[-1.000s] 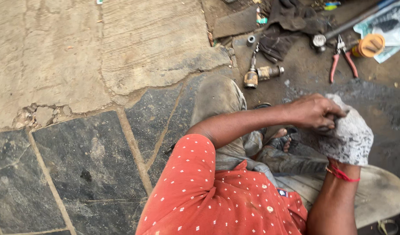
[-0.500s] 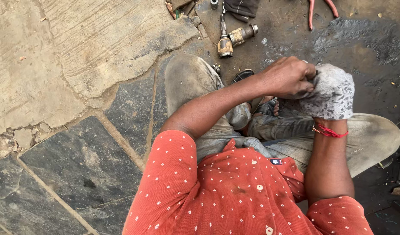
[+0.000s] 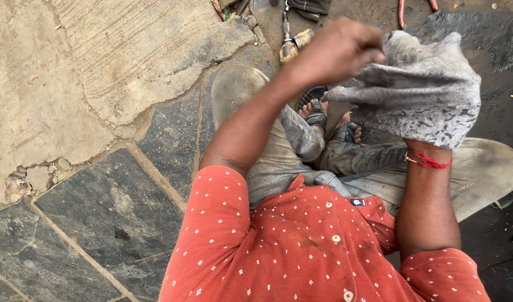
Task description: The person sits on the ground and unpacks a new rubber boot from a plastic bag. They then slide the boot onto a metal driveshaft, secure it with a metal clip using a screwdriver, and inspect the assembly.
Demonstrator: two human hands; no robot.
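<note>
I sit on the ground in a red dotted shirt and grey trousers. A dirty grey cloth [image 3: 421, 92] covers my right hand [image 3: 430, 120], which is hidden under it; a red thread circles that wrist. My left hand [image 3: 337, 50] is a closed fist gripping the cloth's upper left edge, raised in front of my chest. My sandalled feet [image 3: 323, 117] show below the cloth.
A brass-coloured metal part [image 3: 293, 45] lies on the dark ground above my knee. Red-handled pliers [image 3: 416, 6] poke in at the top edge. Cracked stone slabs [image 3: 100, 84] cover the left side. Dark oily ground [image 3: 497, 45] lies to the right.
Both hands have risen toward the camera with the cloth. The view has tilted down, so the tools at the top have slid almost out of frame.
</note>
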